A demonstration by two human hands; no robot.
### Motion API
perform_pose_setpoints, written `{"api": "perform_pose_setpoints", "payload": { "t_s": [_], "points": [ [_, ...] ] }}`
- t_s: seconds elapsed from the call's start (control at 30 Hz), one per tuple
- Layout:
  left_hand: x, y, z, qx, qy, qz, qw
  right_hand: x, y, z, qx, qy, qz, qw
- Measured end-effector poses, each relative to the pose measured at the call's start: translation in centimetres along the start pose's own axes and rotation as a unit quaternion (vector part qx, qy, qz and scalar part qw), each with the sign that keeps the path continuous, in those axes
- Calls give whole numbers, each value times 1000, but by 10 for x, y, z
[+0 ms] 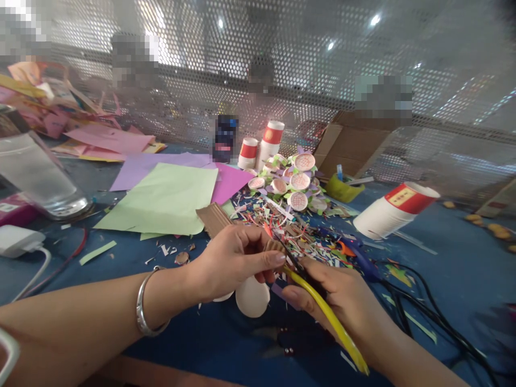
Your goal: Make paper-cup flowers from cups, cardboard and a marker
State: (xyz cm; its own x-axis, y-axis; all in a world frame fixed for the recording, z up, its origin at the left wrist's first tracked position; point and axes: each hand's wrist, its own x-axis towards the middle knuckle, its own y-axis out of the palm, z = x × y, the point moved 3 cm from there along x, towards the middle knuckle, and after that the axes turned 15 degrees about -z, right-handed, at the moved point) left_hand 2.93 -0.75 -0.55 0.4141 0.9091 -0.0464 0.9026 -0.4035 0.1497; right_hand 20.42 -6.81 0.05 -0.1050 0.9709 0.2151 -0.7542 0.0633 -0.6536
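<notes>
My left hand (236,260) pinches a small piece of corrugated cardboard (274,246) between thumb and fingers. Closed around dark scissors (293,258), my right hand (342,298) has the blades pointing up beside the cardboard. A long yellow strip (326,312) runs from near my left fingertips across my right hand; which hand holds it I cannot tell. Under my hands lie a white paper disc (252,297) and a purple paper scrap (285,296). A dark-handled tool (304,339) rests on the table near me. Just beyond my left hand lies a corrugated cardboard strip (213,217).
Paper scraps (302,236) and decorated paper-cup pieces (299,181) cover the middle. Green paper (161,199) and a water glass (48,177) are left. A blue glue gun (360,258) with black cables and a tilted stack of paper cups (393,212) are right. Perforated metal screen (193,70) behind.
</notes>
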Motion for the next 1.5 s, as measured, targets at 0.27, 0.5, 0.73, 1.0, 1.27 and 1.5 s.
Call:
{"api": "perform_pose_setpoints", "payload": {
  "t_s": [0.27,0.5,0.73,1.0,1.27,1.5],
  "points": [
    [-2,1,3,-46,-35,-16,998,-4,2,-2,-58,2,-57,997],
    [0,-4,3,-49,-45,-55,996,-2,-2,-1,-13,114,-85,990],
    [5,-9,3,-41,5,-91,995,4,-3,-12,91,188,-48,977],
    [5,-10,1,-47,6,-114,992,4,-1,-20,185,131,20,974],
    [-1,-5,0,-41,4,-95,995,2,-6,-14,149,89,43,984],
    [-1,-3,-2,-15,21,-84,996,1,-7,-8,161,61,59,983]
  ]
}}
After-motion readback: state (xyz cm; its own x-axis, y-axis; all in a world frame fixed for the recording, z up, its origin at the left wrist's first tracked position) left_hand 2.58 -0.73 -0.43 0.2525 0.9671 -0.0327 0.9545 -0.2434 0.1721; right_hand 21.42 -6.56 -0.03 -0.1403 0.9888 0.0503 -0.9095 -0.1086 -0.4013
